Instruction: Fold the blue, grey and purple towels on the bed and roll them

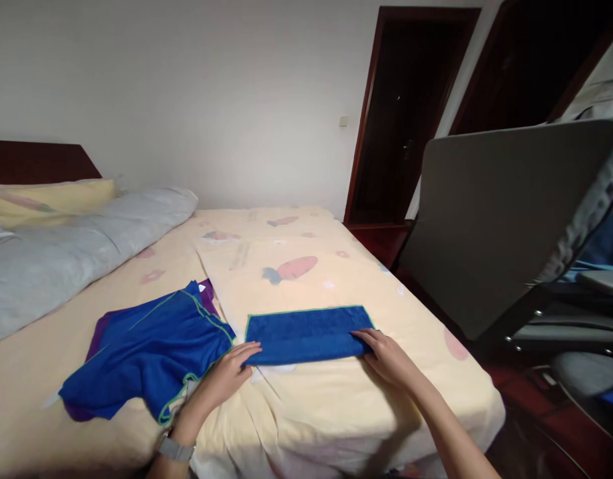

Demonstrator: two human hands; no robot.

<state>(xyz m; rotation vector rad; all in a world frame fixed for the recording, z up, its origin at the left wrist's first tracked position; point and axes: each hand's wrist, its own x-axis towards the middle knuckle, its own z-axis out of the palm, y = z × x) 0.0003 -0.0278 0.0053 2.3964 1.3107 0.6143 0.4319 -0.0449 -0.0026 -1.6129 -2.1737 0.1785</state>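
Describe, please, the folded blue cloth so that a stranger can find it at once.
Start from the carrot-print bedsheet. Near its front edge lies the folded blue cloth: a neat, flat rectangle, unlike the rumpled blue cloth at its left, which has purple showing.

A bedroom in a home is indicated by the bed (331, 406), which is covered with a carrot-printed sheet (296, 267). A dark headboard (36, 161), a yellow pillow (79, 199) and grey bedding (86, 249) are seen toward its left edge. Beyond the far edge, a switch (343, 122) is set in the pale wall (211, 100) beside a dark-framed door (396, 126).
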